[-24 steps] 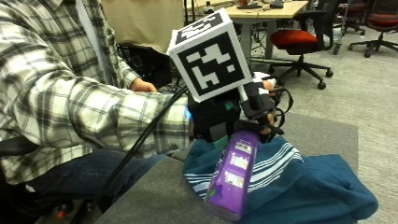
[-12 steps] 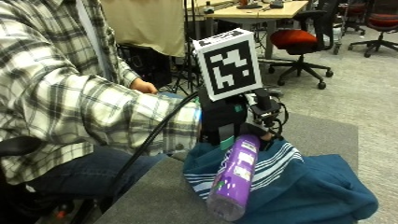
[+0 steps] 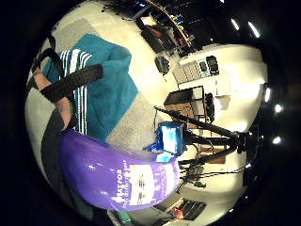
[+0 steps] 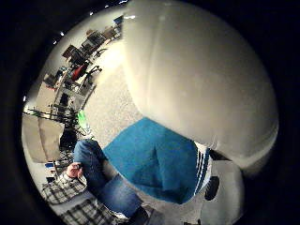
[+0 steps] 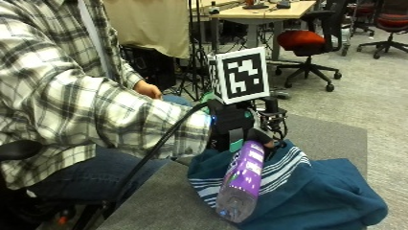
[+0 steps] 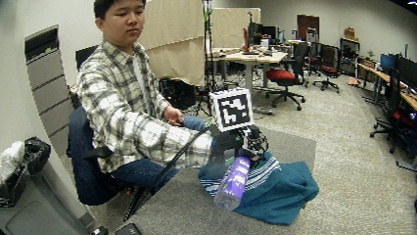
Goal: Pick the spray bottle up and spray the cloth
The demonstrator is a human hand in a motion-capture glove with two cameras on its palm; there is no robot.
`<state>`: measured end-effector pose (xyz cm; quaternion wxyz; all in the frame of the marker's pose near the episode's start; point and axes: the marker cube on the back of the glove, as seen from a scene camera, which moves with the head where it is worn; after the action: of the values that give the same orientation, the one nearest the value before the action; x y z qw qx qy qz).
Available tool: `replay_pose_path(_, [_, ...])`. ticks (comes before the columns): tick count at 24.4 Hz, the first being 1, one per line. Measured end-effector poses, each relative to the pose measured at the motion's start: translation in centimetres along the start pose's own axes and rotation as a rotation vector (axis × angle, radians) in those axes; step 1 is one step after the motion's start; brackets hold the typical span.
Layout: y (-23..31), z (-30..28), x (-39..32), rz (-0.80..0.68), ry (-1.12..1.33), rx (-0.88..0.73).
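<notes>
Grey carpet-like table surface (image 5: 159, 196) fills the near edge of my outside view, and I work outward from there. Nearest the camera I see the purple spray bottle (image 5: 242, 179), tilted with its base low and toward me, hanging over the cloth rather than resting on the bare surface. Its label is readable only in part in the little-finger palm view (image 3: 136, 181). Just behind and under it lies the teal cloth (image 5: 319, 196), bunched in a heap, with white stripes (image 5: 287, 165) showing along one folded edge. I also see this cloth spread on the grey surface in the thumb-side palm view (image 4: 154, 161).

Gloved right hand (image 5: 239, 132) grips the bottle at its upper end, fingers curled around the neck; I cannot make out the trigger or nozzle, which the hand hides. A large white rounded shape (image 4: 197, 79) fills much of the thumb-side view, close to the palm; I cannot tell what part it is. The plaid sleeve (image 5: 121, 115) runs back from the hand to the seated person. The bare left hand (image 5: 148, 89) sits near the person's lap, touching nothing of the task.

Farther off, I note a red office chair (image 5: 307, 40) on the carpeted floor and a wooden desk (image 5: 261, 9) beyond it.
</notes>
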<state>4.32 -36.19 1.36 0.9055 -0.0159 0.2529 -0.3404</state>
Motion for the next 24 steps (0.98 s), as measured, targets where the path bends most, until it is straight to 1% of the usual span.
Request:
replay_pose_path(5, [-0.4, 0.6, -1.2, -0.016, 0.013, -0.016])
replay_pose_path(9, [-2.0, 1.6, -1.4, -0.002, 0.03, -0.022])
replay_pose_path(15, [0.0, 1.0, -4.1, -0.115, 0.076, -0.02])
replay_pose_path(24, [0.1, 1.1, -5.7, -0.142, 0.073, -0.013])
